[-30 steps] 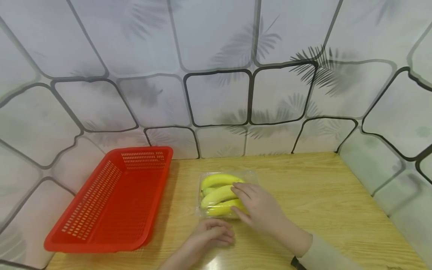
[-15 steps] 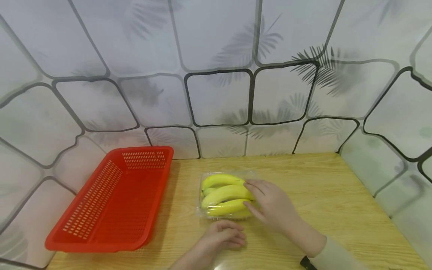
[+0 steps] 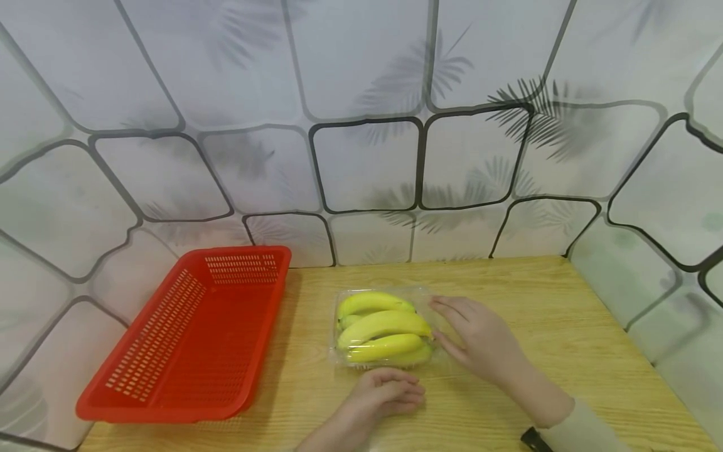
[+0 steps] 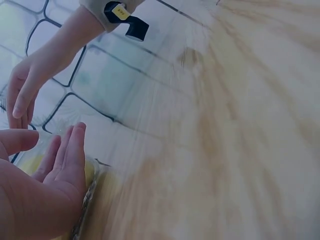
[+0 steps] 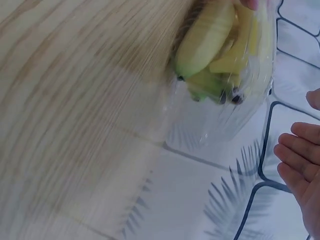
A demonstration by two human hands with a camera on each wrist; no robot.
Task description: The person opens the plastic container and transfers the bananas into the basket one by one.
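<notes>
Several curved bananas (image 3: 386, 324) lie in clear plastic packaging (image 3: 421, 297), left grip (image 3: 381, 395) and right grip (image 3: 480, 339) unclenched.

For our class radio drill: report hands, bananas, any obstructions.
Left hand, right hand: gripping nothing. Bananas in transparent box. Red basket left of box, seemingly not blocking.

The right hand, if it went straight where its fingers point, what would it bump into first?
Most likely the clear plastic box of bananas, at the end nearest the right hand. How high the hand is over the table is hard to tell, so it might pass above the box.
</notes>
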